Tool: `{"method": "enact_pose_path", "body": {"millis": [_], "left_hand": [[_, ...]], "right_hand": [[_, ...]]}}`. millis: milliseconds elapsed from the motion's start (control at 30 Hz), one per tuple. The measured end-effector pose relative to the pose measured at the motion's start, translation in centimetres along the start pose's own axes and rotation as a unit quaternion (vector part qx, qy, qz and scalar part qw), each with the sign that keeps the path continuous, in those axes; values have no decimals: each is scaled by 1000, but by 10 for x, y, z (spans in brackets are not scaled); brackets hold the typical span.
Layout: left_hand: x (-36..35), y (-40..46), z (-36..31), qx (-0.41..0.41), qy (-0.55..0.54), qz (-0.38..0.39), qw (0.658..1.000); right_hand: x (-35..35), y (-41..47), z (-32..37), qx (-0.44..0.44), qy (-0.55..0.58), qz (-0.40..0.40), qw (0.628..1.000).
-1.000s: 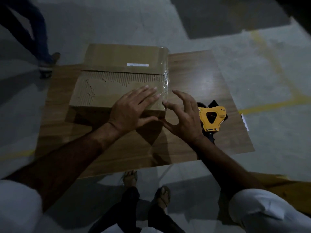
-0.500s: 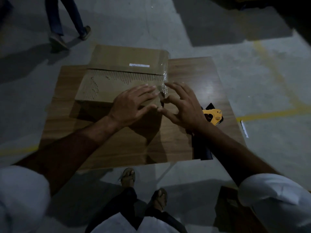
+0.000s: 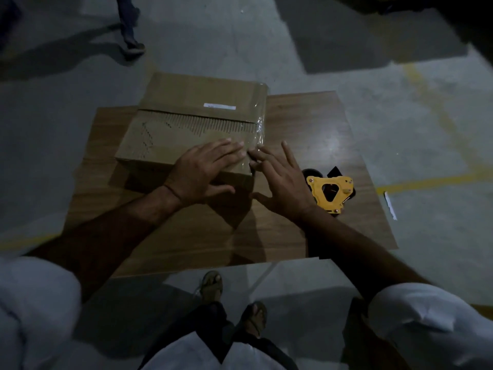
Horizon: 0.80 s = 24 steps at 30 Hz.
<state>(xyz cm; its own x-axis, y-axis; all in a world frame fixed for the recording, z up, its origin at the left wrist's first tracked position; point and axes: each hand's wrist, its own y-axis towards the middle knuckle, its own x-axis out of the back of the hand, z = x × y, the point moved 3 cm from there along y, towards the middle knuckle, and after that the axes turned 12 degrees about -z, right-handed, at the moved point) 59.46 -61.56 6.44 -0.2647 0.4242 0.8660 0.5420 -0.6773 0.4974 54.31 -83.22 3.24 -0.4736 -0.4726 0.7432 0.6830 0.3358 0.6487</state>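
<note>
Two hands meet at the cardboard box, which I see lying on the wooden table. My left hand presses flat on its near right corner, fingers straight. My right hand, fingers spread, touches the clear tape at that edge. A yellow tape dispenser lies just beside my right wrist.

Stretches both bare forearms forward, converging. Lays the left hand flat, palm down, fingers straight and together. Holds the right hand just beside it, palm down, fingers spread, fingertips nearly meeting the left's.
</note>
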Motion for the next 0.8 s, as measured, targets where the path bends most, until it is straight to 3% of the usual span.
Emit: {"method": "enact_pose_path", "body": {"millis": [167, 400, 667, 800], "left_hand": [[7, 3, 4, 54, -94, -41, 993], [-5, 1, -3, 46, -35, -104, 993], [-3, -1, -10, 37, 14, -21, 999], [5, -1, -5, 67, -73, -22, 995]], "right_hand": [[14, 27, -7, 64, 23, 10, 998], [-10, 13, -7, 36, 20, -62, 997], [-12, 5, -6, 25, 31, -3, 999], [4, 16, -6, 32, 48, -5, 998]]}}
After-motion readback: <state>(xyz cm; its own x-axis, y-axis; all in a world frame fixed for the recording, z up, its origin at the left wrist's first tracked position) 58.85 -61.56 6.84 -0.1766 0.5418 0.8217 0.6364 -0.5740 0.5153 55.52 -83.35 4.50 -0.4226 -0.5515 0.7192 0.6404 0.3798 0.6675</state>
